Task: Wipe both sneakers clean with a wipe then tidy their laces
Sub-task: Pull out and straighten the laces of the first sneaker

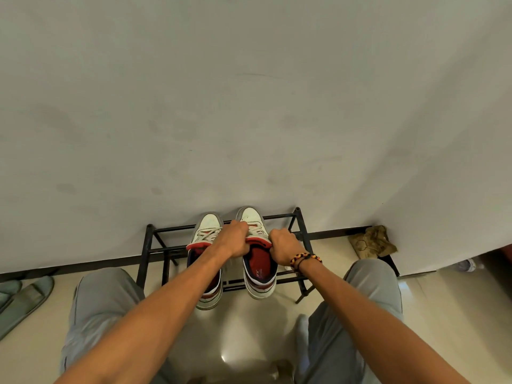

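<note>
Gripping right sneaker [256,256], insole lettering seemingly illegible.

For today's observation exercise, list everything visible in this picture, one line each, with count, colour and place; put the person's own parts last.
sneakers: two, white with red lining, side by side on the rack, toes toward the wall
shoe rack: one, black metal, against the wall
slippers: a pair, grey-green, on the floor at far left
crumpled bag: one, tan, on the floor in the right corner
wall: off-white, scuffed
floor: pale glossy tiles
bracelet: beaded, black, orange and yellow, on the right wrist
trousers: grey, both knees
hands: left hand and right hand, both closed at the right-side sneaker's laces and tongue
</note>
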